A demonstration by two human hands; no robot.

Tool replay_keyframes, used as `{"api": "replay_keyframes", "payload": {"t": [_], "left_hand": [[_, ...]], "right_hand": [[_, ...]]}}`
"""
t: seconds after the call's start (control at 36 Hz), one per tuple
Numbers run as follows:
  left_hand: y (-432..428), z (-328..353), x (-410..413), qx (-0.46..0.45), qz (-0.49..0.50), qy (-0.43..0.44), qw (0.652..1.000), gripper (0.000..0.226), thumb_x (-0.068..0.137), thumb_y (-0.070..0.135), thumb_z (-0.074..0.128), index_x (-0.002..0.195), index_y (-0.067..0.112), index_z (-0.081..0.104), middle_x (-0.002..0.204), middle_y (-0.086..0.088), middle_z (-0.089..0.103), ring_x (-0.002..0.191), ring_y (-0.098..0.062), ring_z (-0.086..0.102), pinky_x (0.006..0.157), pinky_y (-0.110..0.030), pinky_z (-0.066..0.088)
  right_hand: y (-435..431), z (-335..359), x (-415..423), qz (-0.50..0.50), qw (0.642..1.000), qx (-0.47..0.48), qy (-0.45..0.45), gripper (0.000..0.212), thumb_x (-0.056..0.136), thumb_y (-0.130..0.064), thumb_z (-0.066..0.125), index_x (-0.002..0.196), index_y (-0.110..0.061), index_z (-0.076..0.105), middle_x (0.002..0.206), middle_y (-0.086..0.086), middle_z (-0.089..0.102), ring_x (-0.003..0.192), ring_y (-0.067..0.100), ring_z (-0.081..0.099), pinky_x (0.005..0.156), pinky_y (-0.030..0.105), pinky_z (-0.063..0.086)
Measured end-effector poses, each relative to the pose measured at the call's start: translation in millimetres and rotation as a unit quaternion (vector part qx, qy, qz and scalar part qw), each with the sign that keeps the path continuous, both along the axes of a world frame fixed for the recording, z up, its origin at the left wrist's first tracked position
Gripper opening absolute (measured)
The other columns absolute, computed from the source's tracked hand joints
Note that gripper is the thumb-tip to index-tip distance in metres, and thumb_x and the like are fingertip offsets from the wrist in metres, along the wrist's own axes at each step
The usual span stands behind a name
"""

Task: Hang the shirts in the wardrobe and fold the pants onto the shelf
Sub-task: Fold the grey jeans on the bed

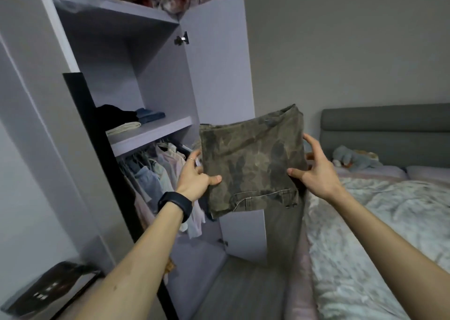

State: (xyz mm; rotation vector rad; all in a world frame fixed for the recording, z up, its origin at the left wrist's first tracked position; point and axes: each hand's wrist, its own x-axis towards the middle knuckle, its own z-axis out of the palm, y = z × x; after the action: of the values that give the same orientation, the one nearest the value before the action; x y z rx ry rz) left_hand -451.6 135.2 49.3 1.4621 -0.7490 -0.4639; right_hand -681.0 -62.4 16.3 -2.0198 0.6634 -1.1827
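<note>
Folded camouflage pants (253,163) are held up in the air between both hands, just right of the open wardrobe. My left hand (194,176) grips their left edge, thumb on top and fingers behind. My right hand (314,171) holds the right edge, thumb on the front and fingers round the back. The wardrobe shelf (155,130) at left carries a black, a blue and a cream folded garment (126,118). Below it, several pale shirts (155,173) hang on a rail.
The open wardrobe door (219,76) stands right behind the pants. A bed (379,222) with a patterned cover, grey headboard and a soft toy (353,160) fills the right side. A dark flat object (48,288) lies at lower left. Bundled fabric sits on the top shelf.
</note>
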Motion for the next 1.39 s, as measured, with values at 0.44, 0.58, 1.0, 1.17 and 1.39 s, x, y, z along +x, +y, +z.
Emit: {"api": "replay_keyframes", "payload": {"t": [0.44, 0.58, 1.0, 1.17, 1.39], "left_hand": [[-91.1, -44.7, 25.6, 0.06, -0.137, 0.017, 0.989, 0.099, 0.075, -0.015, 0.076, 0.151, 0.032, 0.034, 0.098, -0.003, 0.077, 0.09, -0.019, 0.075, 0.079, -0.047, 0.062], [-112.1, -42.1, 45.9, 0.058, -0.142, 0.018, 0.988, 0.098, 0.076, -0.016, 0.075, 0.15, 0.033, 0.035, 0.099, -0.002, 0.076, 0.092, -0.021, 0.074, 0.078, -0.047, 0.062], [-232.9, -16.5, 189.2, 0.02, -0.098, 0.044, 0.994, 0.097, 0.075, -0.019, 0.074, 0.146, 0.035, 0.038, 0.109, -0.013, 0.073, 0.102, -0.031, 0.069, 0.082, -0.052, 0.059], [-274.6, 29.7, 282.2, -0.016, -0.026, 0.01, 0.999, 0.091, 0.075, -0.021, 0.073, 0.142, 0.032, 0.042, 0.11, -0.014, 0.072, 0.101, -0.028, 0.07, 0.079, -0.044, 0.061], [-263.0, 78.9, 387.3, -0.045, 0.075, -0.014, 0.996, 0.086, 0.075, -0.022, 0.072, 0.138, 0.028, 0.045, 0.109, -0.019, 0.072, 0.1, -0.031, 0.07, 0.082, -0.044, 0.058]], "right_hand": [[-24.9, -46.8, -23.0, -0.125, 0.992, 0.025, 0.017, 0.093, 0.08, -0.015, 0.084, 0.149, -0.046, 0.031, 0.107, -0.023, 0.055, 0.098, 0.007, 0.063, 0.091, 0.043, 0.057], [-37.5, -41.9, -6.3, -0.135, 0.99, 0.016, 0.031, 0.093, 0.081, -0.017, 0.083, 0.148, -0.049, 0.028, 0.105, -0.028, 0.054, 0.098, 0.016, 0.068, 0.089, 0.044, 0.058], [-180.5, -12.1, 150.2, -0.079, 0.997, -0.022, 0.012, 0.093, 0.083, -0.013, 0.082, 0.15, -0.049, 0.029, 0.111, -0.018, 0.062, 0.095, 0.002, 0.065, 0.077, 0.008, 0.048], [-265.0, 25.7, 274.1, -0.016, 0.998, -0.056, -0.013, 0.093, 0.083, -0.016, 0.082, 0.148, -0.053, 0.027, 0.091, -0.04, 0.053, 0.082, -0.024, 0.058, 0.065, -0.001, 0.044], [-307.6, 68.1, 430.9, 0.098, 0.992, -0.072, -0.039, 0.095, 0.084, -0.019, 0.08, 0.141, -0.067, 0.022, 0.098, -0.034, 0.055, 0.086, -0.009, 0.06, 0.078, 0.017, 0.05]]}}
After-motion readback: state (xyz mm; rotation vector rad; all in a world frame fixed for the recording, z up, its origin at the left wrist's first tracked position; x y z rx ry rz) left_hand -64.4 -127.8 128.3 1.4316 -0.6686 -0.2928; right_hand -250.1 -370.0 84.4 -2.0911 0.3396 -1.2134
